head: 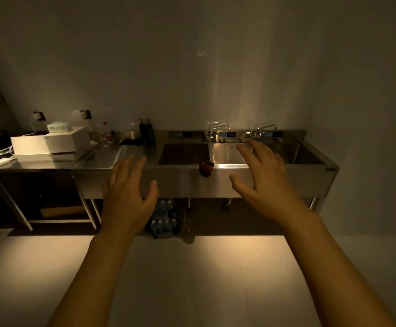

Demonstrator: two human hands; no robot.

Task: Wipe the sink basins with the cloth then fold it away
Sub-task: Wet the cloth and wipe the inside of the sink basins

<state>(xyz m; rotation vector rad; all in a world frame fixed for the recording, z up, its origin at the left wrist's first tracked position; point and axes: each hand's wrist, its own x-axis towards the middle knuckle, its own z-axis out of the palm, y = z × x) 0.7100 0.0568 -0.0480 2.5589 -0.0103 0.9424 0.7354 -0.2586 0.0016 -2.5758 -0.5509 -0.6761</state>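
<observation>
A steel sink unit [227, 182] with three basins stands against the wall ahead. A dark reddish cloth [206, 168] hangs bunched over its front rim, between the left basin [183, 154] and the middle basin [227, 154]. My left hand [127, 197] is raised in front of the unit, fingers spread, holding nothing, left of the cloth. My right hand [263, 178] is raised in front of the middle and right basins [305, 154], fingers apart and empty, right of the cloth. Neither hand touches the cloth.
Two taps [217, 132] [260, 132] rise behind the basins. A steel counter [102, 159] to the left carries white boxes [51, 142], a tissue pack, dark pump bottles [146, 132] and cables. Packs of water bottles [163, 218] sit on the floor under the sink. The room is dim.
</observation>
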